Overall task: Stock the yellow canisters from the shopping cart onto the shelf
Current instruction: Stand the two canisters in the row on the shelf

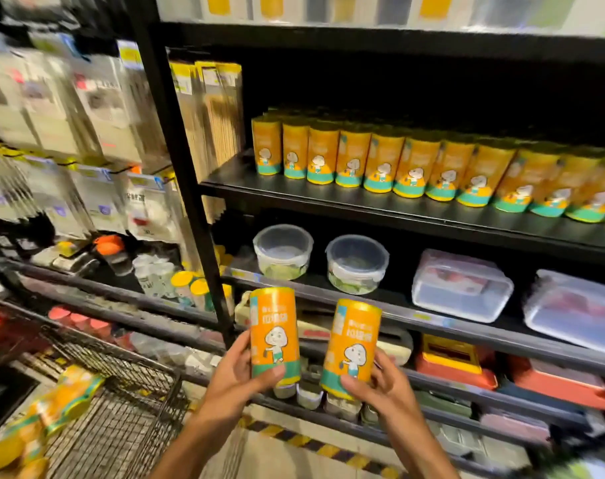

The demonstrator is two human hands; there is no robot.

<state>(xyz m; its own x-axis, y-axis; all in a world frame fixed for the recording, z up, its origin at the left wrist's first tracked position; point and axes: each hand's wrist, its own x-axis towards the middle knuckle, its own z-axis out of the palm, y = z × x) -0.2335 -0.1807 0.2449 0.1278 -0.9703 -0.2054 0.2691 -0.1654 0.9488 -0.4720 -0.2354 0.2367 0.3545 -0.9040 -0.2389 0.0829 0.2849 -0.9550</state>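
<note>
My left hand [237, 373] grips one yellow canister [274, 326] upright by its lower part. My right hand [380, 385] holds a second yellow canister [352, 340], tilted slightly right. Both carry a cartoon figure and a green band at the base, and sit in front of the lower shelves. Higher up, the black shelf [380, 205] carries a long row of the same canisters [411, 171], with a bare strip at its left end. More yellow canisters [52, 409] lie blurred in the wire shopping cart [121, 409] at the lower left.
Round clear tubs [283, 252] and rectangular clear boxes [461, 286] fill the shelf below the canister row. Red boxes [456, 361] sit lower still. A black upright post [187, 167] divides this unit from hanging packets [69, 133] on the left. Striped floor tape [321, 447] runs underfoot.
</note>
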